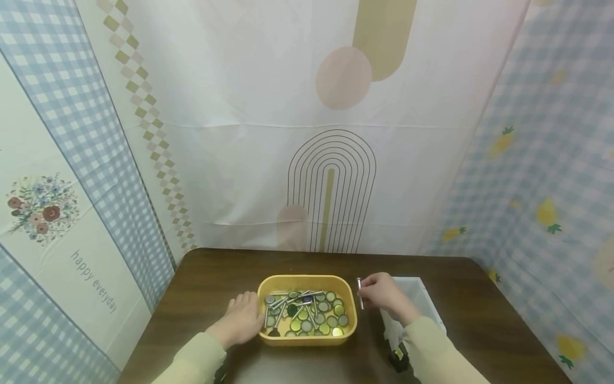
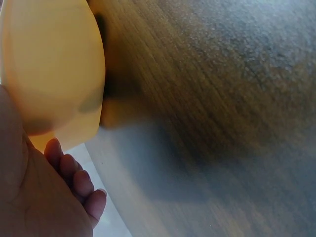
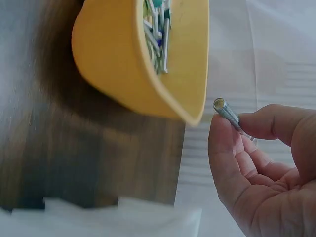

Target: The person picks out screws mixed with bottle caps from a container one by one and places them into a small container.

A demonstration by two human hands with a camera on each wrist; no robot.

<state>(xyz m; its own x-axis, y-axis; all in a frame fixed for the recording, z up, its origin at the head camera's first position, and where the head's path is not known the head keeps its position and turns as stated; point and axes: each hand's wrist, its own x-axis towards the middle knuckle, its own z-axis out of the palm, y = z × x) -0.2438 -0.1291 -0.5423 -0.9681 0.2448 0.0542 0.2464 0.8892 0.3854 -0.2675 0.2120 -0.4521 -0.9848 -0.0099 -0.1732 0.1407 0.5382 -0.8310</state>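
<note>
My right hand (image 1: 382, 292) pinches a silver bolt (image 1: 360, 293) between thumb and fingers, just beyond the right rim of a yellow bin (image 1: 307, 341). The bolt's threaded end shows in the right wrist view, past the fingertips (image 3: 223, 118). My left hand (image 1: 243, 318) rests at the bin's left side, fingers loosely bent and holding nothing. Inside the bin lie several bottle caps (image 1: 324, 329), mostly green and grey, with several more long bolts (image 1: 281, 317) spread over them, mainly toward the left and middle.
A white bin (image 1: 423, 298) stands right of the yellow one, partly hidden under my right hand and sleeve. Both sit on a dark brown wooden table (image 1: 216, 272). Patterned cloths (image 1: 240, 160) hang behind the table and along both sides.
</note>
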